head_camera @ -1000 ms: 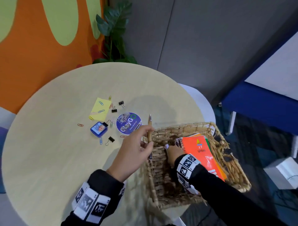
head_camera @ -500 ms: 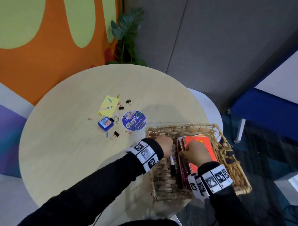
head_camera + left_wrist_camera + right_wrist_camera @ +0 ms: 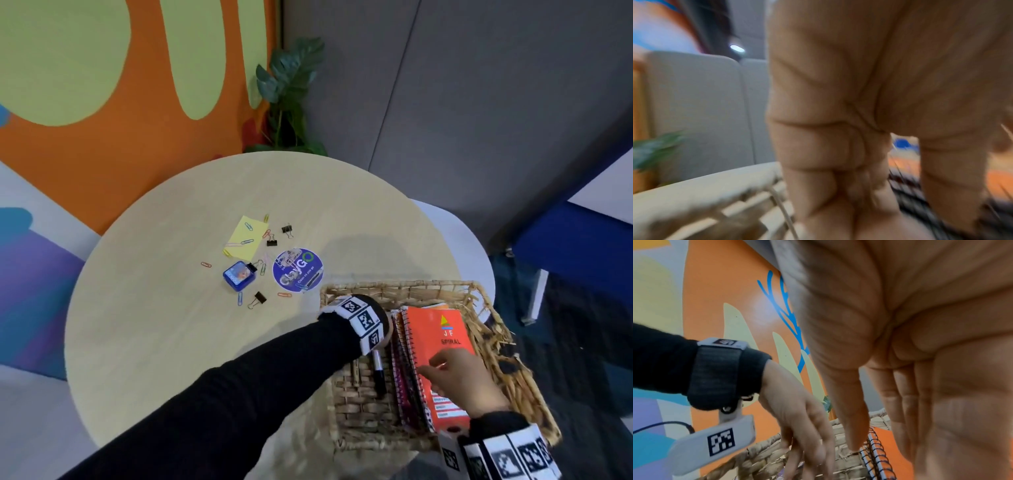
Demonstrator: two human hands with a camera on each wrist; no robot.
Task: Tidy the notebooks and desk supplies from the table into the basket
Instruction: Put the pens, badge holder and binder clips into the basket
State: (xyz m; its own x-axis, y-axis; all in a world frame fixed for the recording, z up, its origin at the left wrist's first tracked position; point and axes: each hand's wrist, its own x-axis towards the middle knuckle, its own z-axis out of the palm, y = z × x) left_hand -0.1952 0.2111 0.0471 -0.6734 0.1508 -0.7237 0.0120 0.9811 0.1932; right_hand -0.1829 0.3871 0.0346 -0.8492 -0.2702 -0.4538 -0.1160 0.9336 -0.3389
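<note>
Beneath the loosely extended fingers of the right hand (image 3: 455, 377), an orange spiral-bound notebook (image 3: 436, 346) is touched inside the woven wicker basket (image 3: 356, 407), while nothing is gripped by the relaxed left hand (image 3: 797, 415).

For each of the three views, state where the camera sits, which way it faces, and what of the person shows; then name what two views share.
Head: worn on the head, looks down at the table and basket; both sleeves, right hand.
Left wrist: under the left hand, looks along its blurred fingers into the basket.
Right wrist: under the right hand, looks along straight fingers across the basket; left hand and wrist strap show.
Shared: head and right wrist both show the orange notebook.
</note>
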